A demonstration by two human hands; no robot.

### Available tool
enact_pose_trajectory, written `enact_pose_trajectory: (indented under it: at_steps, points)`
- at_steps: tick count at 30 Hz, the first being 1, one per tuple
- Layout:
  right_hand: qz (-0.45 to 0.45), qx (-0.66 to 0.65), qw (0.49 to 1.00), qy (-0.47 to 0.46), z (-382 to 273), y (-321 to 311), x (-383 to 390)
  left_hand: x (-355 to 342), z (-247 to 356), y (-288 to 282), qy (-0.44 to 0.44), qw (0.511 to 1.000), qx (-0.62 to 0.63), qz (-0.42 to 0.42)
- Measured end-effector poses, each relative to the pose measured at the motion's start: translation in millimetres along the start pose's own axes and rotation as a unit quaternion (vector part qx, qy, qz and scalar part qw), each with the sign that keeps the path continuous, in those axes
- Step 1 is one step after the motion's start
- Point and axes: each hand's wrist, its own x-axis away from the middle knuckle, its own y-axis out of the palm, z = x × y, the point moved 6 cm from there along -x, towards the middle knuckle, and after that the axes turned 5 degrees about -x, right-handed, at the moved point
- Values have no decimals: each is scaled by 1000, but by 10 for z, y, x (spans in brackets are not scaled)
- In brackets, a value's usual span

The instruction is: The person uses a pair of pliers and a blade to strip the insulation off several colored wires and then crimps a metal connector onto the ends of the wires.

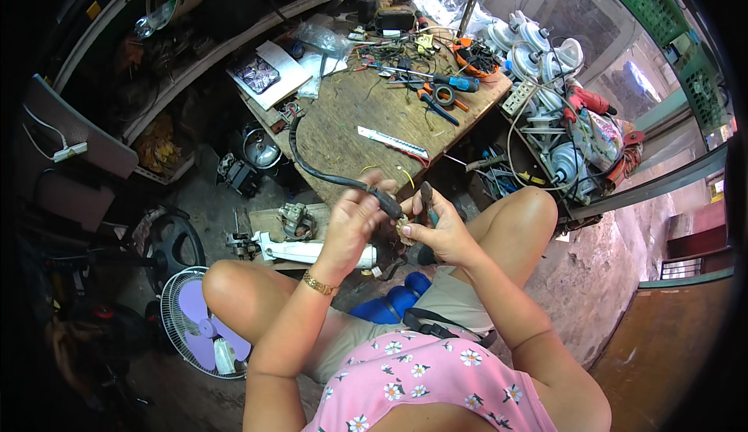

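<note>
In front of my lap, my left hand (pixel 352 225) is closed around the thick end of a black cable (pixel 327 173), its fingers a little blurred. The cable arcs from the table's near left edge into this hand. My right hand (pixel 446 233) is closed too, beside the left. It pinches a small brownish part (pixel 404 231) right at the cable's end, and a dark-tipped tool with a teal part (pixel 426 192) sticks up from its fingers; its kind is hard to tell. Below the hands lies a white fan neck (pixel 315 253), partly behind my left forearm.
The wooden table (pixel 335 128) bears a utility knife (pixel 393 142), a blue screwdriver (pixel 460 84), cutters (pixel 438 108), a tape roll (pixel 444 95) and tangled wires. White fan parts (pixel 538 58) pile up at the right. A fan with purple blades (pixel 204 327) stands at my left knee.
</note>
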Motion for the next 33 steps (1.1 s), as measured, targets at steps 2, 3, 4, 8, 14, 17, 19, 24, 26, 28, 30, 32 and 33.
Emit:
enact_pose_trajectory:
  at_steps: [2,3,4,8,14,17,19,24,26,28,30,32,33]
  points:
    - [4,13,1000,-18,-73,40,-1,42,-51,47,-17,999,-3,-28]
    - [3,46,999,-24,-70,19,-23,49,-71,37,-17,999,-1,-30]
    - [1,78,997,-29,-40,-23,-55,45,-94,16,-16,999,1,-30]
    - [56,329,936,-111,-234,-363,-385,5,98,-135,33,999,25,-4]
    - [148,645,739,-126,-146,-1144,-1284,-95,439,-154,39,998,-25,-42]
    - [163,727,654,-135,-106,-1093,-1416,-152,413,-171,34,998,5,-46]
    - [147,728,657,-128,-108,-850,-1448,-150,377,-217,29,999,13,-38]
    - [81,689,708,-131,230,-586,-1562,-232,221,-248,-5,992,121,-44]
    - [62,704,700,-104,372,-627,-1609,-205,227,-194,-22,989,138,-46]
    - [62,706,696,-116,393,-679,-1631,-195,234,-197,-24,988,142,-59]
    - [61,706,696,-116,388,-723,-1655,-183,244,-194,-26,986,150,-75]
    - [80,610,771,-162,271,-739,-1606,-168,263,-178,-21,990,120,-76]
    - [88,558,804,-185,196,-720,-1573,-163,277,-170,-18,991,105,-77]
